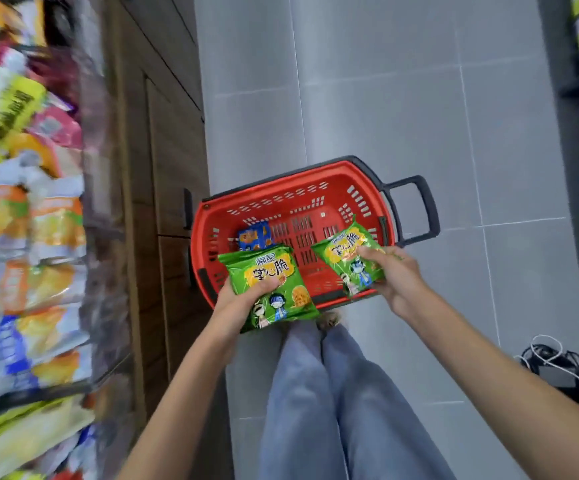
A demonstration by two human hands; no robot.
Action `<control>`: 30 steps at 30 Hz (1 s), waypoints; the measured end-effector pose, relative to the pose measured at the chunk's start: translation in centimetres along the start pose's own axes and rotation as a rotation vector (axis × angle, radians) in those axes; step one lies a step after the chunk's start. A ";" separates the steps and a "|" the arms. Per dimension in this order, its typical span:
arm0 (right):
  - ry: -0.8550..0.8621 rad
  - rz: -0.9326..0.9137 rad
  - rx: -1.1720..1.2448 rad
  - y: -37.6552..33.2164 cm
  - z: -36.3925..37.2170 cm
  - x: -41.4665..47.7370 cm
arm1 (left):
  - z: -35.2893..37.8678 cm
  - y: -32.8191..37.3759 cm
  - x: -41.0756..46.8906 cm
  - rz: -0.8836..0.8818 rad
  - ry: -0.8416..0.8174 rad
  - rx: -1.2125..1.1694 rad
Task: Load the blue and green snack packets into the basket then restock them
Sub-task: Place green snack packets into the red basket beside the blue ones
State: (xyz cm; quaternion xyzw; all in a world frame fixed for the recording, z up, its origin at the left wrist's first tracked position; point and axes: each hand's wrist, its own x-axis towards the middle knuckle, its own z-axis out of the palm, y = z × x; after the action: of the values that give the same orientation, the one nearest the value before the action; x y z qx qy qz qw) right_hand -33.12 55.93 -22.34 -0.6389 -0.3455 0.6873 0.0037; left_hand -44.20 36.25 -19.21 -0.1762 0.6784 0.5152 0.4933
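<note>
A person stands in a shop aisle, looking down at a red basket [281, 188] that sits on the grey tiled floor [419, 98] just ahead of their feet. Its black handle [431, 209] sticks out on the right side.

Each hand holds one green snack packet. The left hand [236, 306] grips a green packet [274, 271] from below, with the thumb pressed across the front and the fingers hidden behind it. This packet hangs over the near rim of the basket, printed face up. The right hand [400, 277] pinches a second green packet [345, 252] by its lower right corner, thumb on the front and fingers tucked behind. That one is tilted and hangs over the right half of the basket. The two packets are apart, with a gap of red basket floor showing between them.

Inside the basket a blue packet [255, 237] lies on the bottom near the left wall, just past the top edge of the left hand's packet.

To the left runs a shelf of bright snack bags [21, 202], too blurred to read, with wooden panelling [170, 168] below it. The person's legs, in pale blue jeans [315, 393], show between the forearms. A tangle of black and white cables [551, 358] lies on the floor at the far right.
</note>
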 end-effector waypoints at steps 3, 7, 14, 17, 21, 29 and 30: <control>0.051 0.032 -0.018 2.7 2.1 10.4 | -0.1 -2.8 9.1 -0.037 0.023 0.006; 0.064 0.121 -0.182 9.0 4.1 24.1 | -0.3 -7.8 20.7 -0.106 0.029 0.045; 0.261 -0.003 -0.834 16.5 4.3 39.1 | -0.6 -14.3 32.2 -0.126 -0.030 0.062; 0.284 -0.032 -1.021 17.3 4.3 41.8 | -0.3 -15.3 33.9 -0.143 -0.089 0.061; 0.358 -0.051 -1.165 17.6 5.2 42.9 | 0.8 -15.7 34.9 -0.106 -0.132 0.010; 0.337 -0.208 -1.084 16.5 6.6 38.9 | 1.5 -15.6 35.3 -0.120 -0.081 0.038; 0.217 -0.164 -0.880 16.1 7.1 38.0 | 1.5 -15.5 35.3 -0.116 -0.074 0.041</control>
State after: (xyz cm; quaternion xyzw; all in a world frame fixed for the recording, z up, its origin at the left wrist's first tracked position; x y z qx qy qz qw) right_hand -39.34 57.32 -63.74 -0.6187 -0.6515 0.4017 -0.1773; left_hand -47.80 40.79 -57.34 -0.1860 0.6587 0.4779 0.5506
